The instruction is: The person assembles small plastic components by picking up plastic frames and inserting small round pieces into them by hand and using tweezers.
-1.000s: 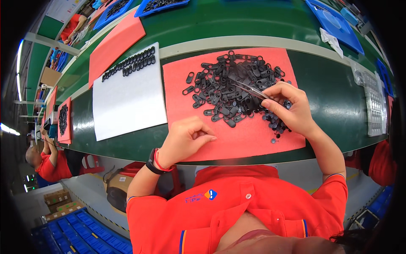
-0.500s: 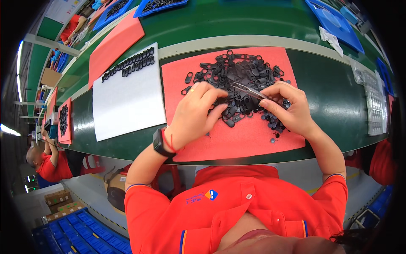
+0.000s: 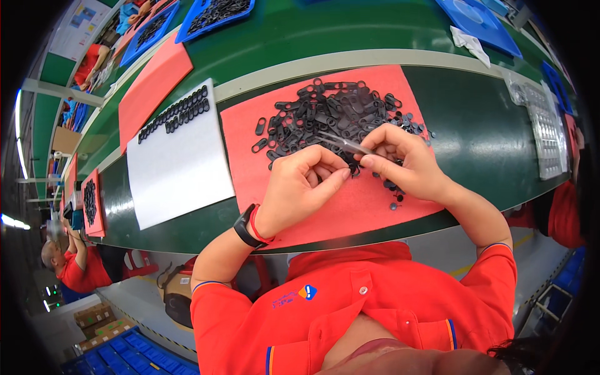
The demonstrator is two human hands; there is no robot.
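Metal tweezers (image 3: 345, 144) lie in the grip of my right hand (image 3: 403, 161), their tips pointing left over the pile. My left hand (image 3: 306, 183) pinches thumb and forefinger together just below the tweezers, on a small black part (image 3: 354, 170) mostly hidden by the fingers. Beyond both hands, a heap of black oval plastic pieces with round holes (image 3: 319, 112) covers the red foam mat (image 3: 300, 225). Small dark round discs (image 3: 406, 122) lie at the heap's right side, and a few more sit beneath my right hand.
To the left, a white foam board (image 3: 178, 178) carries rows of black oval pieces (image 3: 187, 112). Blue trays (image 3: 215, 15) of black parts stand at the far left. A clear blister tray (image 3: 544, 134) and a white cloth (image 3: 470, 47) lie right. A person in red (image 3: 81, 269) sits far left.
My left hand has drawn back from the heap and closed its fingertips near my right hand. The tweezers have come nearer to me, and the whole view has shifted slightly.
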